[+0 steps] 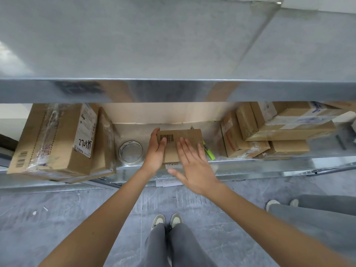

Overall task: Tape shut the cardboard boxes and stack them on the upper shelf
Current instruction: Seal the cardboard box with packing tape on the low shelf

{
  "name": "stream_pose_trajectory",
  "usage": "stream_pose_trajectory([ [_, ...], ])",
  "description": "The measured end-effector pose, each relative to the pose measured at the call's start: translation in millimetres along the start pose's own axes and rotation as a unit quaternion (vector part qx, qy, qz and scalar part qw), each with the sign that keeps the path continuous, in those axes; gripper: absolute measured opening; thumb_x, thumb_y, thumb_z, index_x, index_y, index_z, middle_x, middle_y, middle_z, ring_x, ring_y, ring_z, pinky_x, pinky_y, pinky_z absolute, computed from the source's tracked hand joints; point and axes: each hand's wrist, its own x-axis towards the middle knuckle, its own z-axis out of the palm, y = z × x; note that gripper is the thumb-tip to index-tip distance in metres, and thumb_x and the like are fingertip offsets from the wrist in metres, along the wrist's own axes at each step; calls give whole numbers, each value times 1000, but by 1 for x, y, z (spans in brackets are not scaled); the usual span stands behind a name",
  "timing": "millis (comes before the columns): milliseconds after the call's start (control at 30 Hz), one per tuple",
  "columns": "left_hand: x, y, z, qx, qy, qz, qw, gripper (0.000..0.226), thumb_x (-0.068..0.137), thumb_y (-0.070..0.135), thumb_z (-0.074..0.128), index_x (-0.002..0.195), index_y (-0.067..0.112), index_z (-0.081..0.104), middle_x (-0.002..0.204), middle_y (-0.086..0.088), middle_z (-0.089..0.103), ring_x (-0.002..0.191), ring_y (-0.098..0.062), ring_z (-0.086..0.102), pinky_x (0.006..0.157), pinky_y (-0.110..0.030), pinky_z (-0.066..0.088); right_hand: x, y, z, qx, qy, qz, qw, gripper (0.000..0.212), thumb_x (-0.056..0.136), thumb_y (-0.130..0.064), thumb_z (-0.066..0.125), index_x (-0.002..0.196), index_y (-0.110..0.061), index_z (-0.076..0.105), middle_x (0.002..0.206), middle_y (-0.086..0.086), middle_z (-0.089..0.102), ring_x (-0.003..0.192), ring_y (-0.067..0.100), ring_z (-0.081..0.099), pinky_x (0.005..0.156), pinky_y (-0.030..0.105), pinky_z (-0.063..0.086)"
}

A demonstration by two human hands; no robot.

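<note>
A small cardboard box (pixel 185 136) with a barcode on top lies on the lower metal shelf (pixel 250 166), in the middle. My left hand (pixel 156 151) grips its left side, thumb on top near the barcode. My right hand (pixel 192 164) lies flat on its top with fingers spread. A roll of clear tape (pixel 131 151) lies flat on the shelf just left of the box. The upper shelf (pixel 173 45) spans the top of the view, and its surface is bare.
Large taped boxes (pixel 55 137) stand at the left of the lower shelf. Several smaller boxes (pixel 279 128) are stacked at the right. A green highlighter (pixel 209 152) lies right of the small box. Another person's legs and shoes (pixel 285 206) stand on the floor at right.
</note>
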Motion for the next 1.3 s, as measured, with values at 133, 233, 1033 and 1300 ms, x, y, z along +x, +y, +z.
stream_pose_trajectory([
  [133, 1, 0, -1, 5, -3, -5, 1000, 49, 106, 19, 38, 151, 9, 23, 153, -10, 35, 140, -23, 35, 118, -40, 26, -29, -7, 9, 7, -11, -10, 1000, 84, 96, -66, 17, 154, -12, -10, 160, 3, -20, 146, 13, -23, 120, 36, -12],
  [233, 2, 1, -2, 5, -7, -10, 1000, 50, 106, 19, 37, 152, 8, 21, 153, -12, 34, 141, -24, 35, 118, -40, 25, -25, 3, 7, 28, 20, -39, 999, 81, 99, -57, 35, 154, -14, -7, 159, 2, -17, 146, 14, -21, 122, 42, -4],
  [1033, -4, 3, -2, -68, 2, -46, 997, 60, 105, 32, 38, 156, 13, 12, 159, 0, 25, 136, -3, 27, 104, -15, 21, 49, 27, -34, 31, 59, 32, 997, 76, 96, -63, 10, 155, -18, -2, 163, -3, -9, 149, 11, -10, 119, 44, -9],
  [1300, -3, 0, 1, -88, 17, -50, 995, 46, 105, 25, 40, 146, 6, 34, 140, -9, 52, 130, -21, 49, 113, -37, 34, 6, 6, -12, -11, 36, 6, 999, 87, 93, -70, 16, 156, -11, 1, 164, 4, -2, 150, 14, -10, 119, 47, -12],
])
